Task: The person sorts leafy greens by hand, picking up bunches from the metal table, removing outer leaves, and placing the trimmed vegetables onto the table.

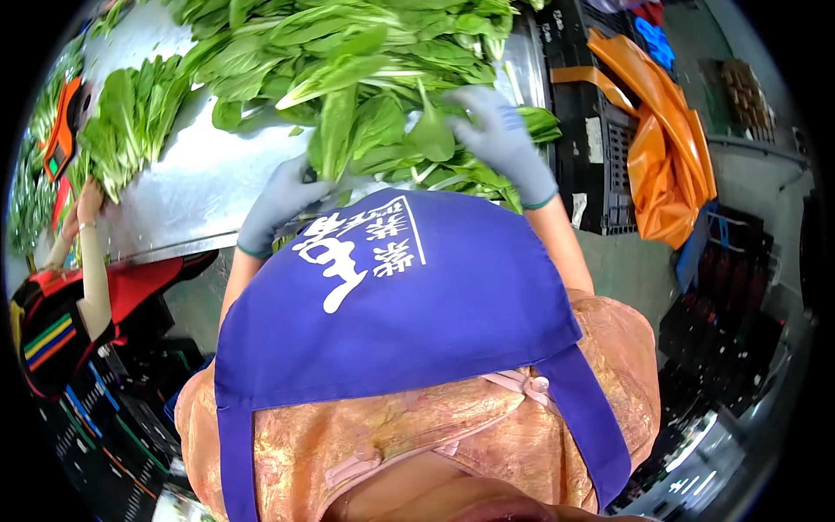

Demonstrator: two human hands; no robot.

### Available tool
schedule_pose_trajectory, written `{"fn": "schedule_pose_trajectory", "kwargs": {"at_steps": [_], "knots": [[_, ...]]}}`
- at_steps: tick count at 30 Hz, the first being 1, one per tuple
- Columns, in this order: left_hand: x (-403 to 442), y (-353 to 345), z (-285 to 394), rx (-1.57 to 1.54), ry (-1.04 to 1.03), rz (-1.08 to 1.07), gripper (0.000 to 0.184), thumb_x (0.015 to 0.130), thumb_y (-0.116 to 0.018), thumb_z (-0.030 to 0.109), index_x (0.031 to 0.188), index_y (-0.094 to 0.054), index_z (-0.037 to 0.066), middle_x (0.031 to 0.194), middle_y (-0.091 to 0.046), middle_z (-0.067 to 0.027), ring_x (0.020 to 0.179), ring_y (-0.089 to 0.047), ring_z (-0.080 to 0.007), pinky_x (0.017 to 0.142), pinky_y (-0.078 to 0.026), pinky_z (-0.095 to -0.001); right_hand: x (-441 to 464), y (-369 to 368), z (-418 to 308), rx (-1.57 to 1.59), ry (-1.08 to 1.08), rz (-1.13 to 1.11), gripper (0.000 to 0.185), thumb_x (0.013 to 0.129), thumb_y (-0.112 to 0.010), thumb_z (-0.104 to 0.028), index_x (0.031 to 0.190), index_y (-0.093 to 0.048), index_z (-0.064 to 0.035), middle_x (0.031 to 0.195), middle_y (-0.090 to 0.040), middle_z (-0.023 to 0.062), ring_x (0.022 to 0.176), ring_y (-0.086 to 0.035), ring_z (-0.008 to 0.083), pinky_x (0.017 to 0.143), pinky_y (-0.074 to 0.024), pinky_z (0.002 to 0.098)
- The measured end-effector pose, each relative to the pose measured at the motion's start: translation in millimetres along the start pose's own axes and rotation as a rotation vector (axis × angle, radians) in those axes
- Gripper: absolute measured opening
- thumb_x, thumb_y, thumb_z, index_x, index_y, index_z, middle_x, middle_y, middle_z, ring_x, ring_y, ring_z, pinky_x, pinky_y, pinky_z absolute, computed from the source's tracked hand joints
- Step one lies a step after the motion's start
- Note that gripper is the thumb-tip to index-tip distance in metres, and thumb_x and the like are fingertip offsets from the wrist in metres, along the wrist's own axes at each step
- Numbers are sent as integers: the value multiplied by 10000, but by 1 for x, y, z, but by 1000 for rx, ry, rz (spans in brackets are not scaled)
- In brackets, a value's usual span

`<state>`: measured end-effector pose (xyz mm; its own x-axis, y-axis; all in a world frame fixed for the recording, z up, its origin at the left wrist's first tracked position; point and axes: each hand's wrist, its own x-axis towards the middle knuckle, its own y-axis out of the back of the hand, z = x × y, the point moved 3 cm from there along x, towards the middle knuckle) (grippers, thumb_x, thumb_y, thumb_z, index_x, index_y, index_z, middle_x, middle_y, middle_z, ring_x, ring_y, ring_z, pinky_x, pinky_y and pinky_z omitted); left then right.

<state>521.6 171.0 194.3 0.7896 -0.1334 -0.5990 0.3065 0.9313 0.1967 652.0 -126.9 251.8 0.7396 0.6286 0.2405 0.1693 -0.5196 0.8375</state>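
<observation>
A large heap of leafy greens (348, 61) with pale stems covers the far part of the metal table in front of me. My left hand (283, 204), in a grey glove, is at the near edge of the heap beside an upright leaf (333, 139). Its fingers are curled around something small and dark that I cannot make out. My right hand (504, 143), also gloved in grey, reaches over the right side of the greens. Its thumb and fingers are apart, close to a broad leaf (431, 135). Loose stems and leaves lie between both hands, partly hidden by my blue apron (391, 322).
The metal table (217, 187) has its near edge at my waist. At left, another person's hand (90, 202) touches a separate bunch of greens (130, 122). Black crates (596, 139) stand along the right side, with an orange plastic sheet (670, 165) draped over them.
</observation>
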Motion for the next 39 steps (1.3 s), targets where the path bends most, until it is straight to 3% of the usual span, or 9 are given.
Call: {"fn": "schedule_pose_trajectory", "kwargs": {"at_steps": [3, 11, 15, 17, 20, 26, 29, 33, 39], "knots": [[-32, 9, 32, -182, -120, -47, 332, 848, -705, 91, 1149, -637, -32, 976, -690, -73, 811, -632, -110, 730, -513, -267, -48, -50, 2, -159, -85, -291, 305, 828, -688, -273, 1098, -660, -134, 1206, -602, 75, 1138, -554, 295, 946, -436, 435], [-43, 4, 132, -144, -397, 169, 279, 812, -738, 137, 1007, -663, -47, 836, -680, -67, 735, -626, -109, 636, -487, -234, -28, -21, -18, -22, 70, -68, 348, 843, -702, -224, 1153, -650, -76, 1125, -645, 97, 1064, -597, 278, 929, -457, 386], [-15, -26, 141, -407, -519, -28, 475, 821, -770, 90, 1223, -564, -57, 1043, -674, -81, 856, -630, -107, 754, -528, -261, 11, 10, -62, 952, -257, 0, 471, 903, -717, -300, 1220, -611, 31, 1078, -684, 107, 914, -622, 123, 833, -500, 273], [-10, -35, 146, -294, -696, 45, 497, 809, -766, 106, 1241, -569, -42, 998, -675, -52, 807, -607, -99, 732, -506, -259, 17, 5, -69, 1075, -314, -17, 457, 908, -712, -306, 1199, -622, 35, 1070, -690, 99, 923, -625, 128, 835, -505, 285], [-18, -27, 146, 47, -523, 191, 461, 821, -766, 58, 1229, -570, -28, 989, -675, -42, 819, -633, -81, 770, -539, -242, 19, -7, -64, 1238, -362, 12, 407, 925, -693, -289, 1166, -643, 35, 1038, -700, 94, 909, -645, 135, 825, -525, 309], [-7, -33, 118, -460, -518, 270, 357, 832, -729, 1, 1157, -581, -13, 942, -646, -60, 808, -634, -132, 754, -549, -257, 14, -24, -54, 1363, -168, 75, 332, 974, -623, -223, 1165, -643, 47, 1091, -691, 123, 964, -672, 209, 864, -540, 350], [-9, -36, 115, -590, -620, 310, 292, 849, -690, -21, 1115, -570, -26, 956, -632, -77, 853, -633, -143, 754, -551, -273, 16, -21, -63, 1691, -342, 118, 281, 986, -591, -149, 1176, -643, 52, 1156, -669, 133, 1018, -653, 226, 892, -525, 364], [-8, -38, 104, -649, -641, 329, 254, 867, -644, 2, 1112, -576, -10, 915, -627, -59, 843, -625, -147, 749, -538, -302, 16, -17, -58, 1579, -211, 147, 280, 980, -546, -119, 1224, -601, 8, 1207, -644, 87, 1103, -609, 207, 934, -483, 364], [-3, -44, 98, 284, -553, 206, 533, 807, -749, 203, 1257, -562, -13, 1022, -643, -126, 842, -634, -178, 771, -537, -313, 15, 17, -38, 1002, -172, 241, 214, 950, -579, -93, 1093, -667, 41, 1081, -682, 101, 946, -651, 164, 804, -527, 323]]}}
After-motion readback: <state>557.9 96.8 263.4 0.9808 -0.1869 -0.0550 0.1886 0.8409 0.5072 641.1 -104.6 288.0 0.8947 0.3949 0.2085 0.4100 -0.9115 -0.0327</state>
